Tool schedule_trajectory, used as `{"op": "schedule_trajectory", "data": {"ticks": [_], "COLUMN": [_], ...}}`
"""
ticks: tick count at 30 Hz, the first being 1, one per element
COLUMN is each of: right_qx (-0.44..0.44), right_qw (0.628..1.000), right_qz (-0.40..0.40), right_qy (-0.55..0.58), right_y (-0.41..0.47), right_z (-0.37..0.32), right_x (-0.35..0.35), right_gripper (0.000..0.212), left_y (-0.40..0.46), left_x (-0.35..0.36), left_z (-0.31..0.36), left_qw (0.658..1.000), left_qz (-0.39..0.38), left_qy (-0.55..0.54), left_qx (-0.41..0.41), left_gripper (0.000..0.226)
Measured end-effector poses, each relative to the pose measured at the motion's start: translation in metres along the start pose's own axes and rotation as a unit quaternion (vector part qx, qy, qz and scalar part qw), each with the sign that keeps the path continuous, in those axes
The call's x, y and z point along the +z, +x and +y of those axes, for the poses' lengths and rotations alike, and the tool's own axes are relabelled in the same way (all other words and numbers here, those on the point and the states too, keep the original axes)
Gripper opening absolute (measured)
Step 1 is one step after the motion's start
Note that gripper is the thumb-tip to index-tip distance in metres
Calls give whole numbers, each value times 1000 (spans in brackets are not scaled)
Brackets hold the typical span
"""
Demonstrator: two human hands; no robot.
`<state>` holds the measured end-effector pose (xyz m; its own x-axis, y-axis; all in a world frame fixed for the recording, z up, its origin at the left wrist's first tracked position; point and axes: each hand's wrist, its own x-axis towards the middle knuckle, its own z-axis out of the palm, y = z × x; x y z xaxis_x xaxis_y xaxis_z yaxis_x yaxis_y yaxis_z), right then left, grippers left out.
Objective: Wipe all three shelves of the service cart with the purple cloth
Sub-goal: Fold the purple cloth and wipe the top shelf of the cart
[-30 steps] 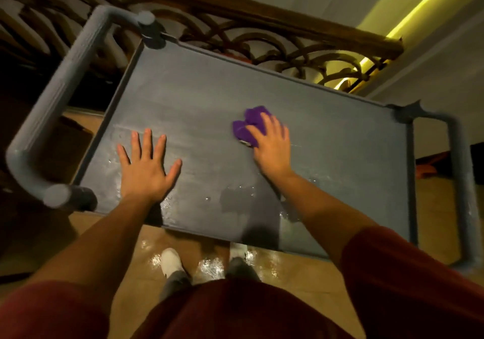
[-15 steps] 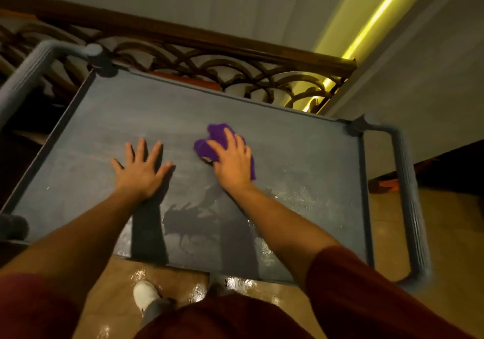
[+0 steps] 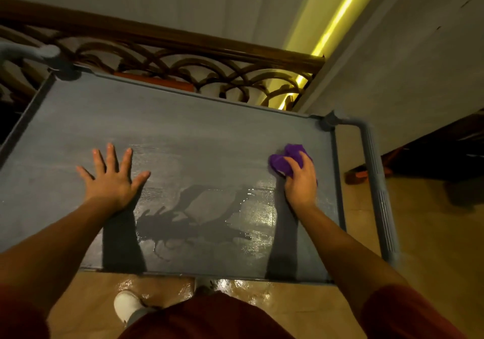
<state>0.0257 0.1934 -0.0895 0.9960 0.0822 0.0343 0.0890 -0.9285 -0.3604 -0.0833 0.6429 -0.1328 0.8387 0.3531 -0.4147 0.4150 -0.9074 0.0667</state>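
The grey service cart's top shelf point(image 3: 183, 129) fills the middle of the view, with wet streaks and a dark puddle near its front edge. My right hand point(image 3: 300, 181) grips the bunched purple cloth point(image 3: 286, 162) and presses it on the shelf close to the right rim. My left hand point(image 3: 112, 179) lies flat on the shelf's left half, fingers spread, holding nothing. The two lower shelves are hidden under the top one.
Grey tubular handles stand at the cart's right end point(image 3: 377, 189) and far left corner point(image 3: 31, 52). A dark wooden railing with curved metalwork point(image 3: 183, 58) runs right behind the cart. Wet tan floor point(image 3: 235, 286) and my white shoe point(image 3: 128, 304) lie below.
My right hand has swept the purple cloth from the shelf's middle over to its right side. The left hand has stayed flat on the left half. The view shifted to the right.
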Motion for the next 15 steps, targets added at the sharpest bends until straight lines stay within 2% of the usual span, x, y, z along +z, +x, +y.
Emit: {"op": "schedule_trajectory", "data": {"ticks": [2, 5, 7, 9, 11, 15], "right_qx": [-43, -125, -139, -91, 2, 148], "right_qw": [999, 987, 983, 990, 996, 988], "right_qz": [-12, -83, -87, -55, -25, 50], "right_qy": [6, -59, -80, -97, -84, 0], "right_y": [10, 15, 7, -12, -40, -98], "right_z": [-22, -43, -15, 35, 69, 43], "right_x": [4, 18, 6, -18, -36, -17], "right_gripper": [53, 52, 50, 49, 48, 50], "left_y": [1, 1, -1, -2, -7, -12], "left_x": [-3, -2, 0, -3, -4, -2], "left_z": [0, -4, -1, 4, 7, 9], "left_qw": [1000, 1000, 1000, 1000, 1000, 1000], "left_qz": [-8, -14, -9, -13, -10, -14], "left_qy": [-4, -6, 3, 8, 12, 10], "left_qx": [7, -6, -9, -8, 4, 13], "left_gripper": [91, 92, 92, 91, 90, 90]}}
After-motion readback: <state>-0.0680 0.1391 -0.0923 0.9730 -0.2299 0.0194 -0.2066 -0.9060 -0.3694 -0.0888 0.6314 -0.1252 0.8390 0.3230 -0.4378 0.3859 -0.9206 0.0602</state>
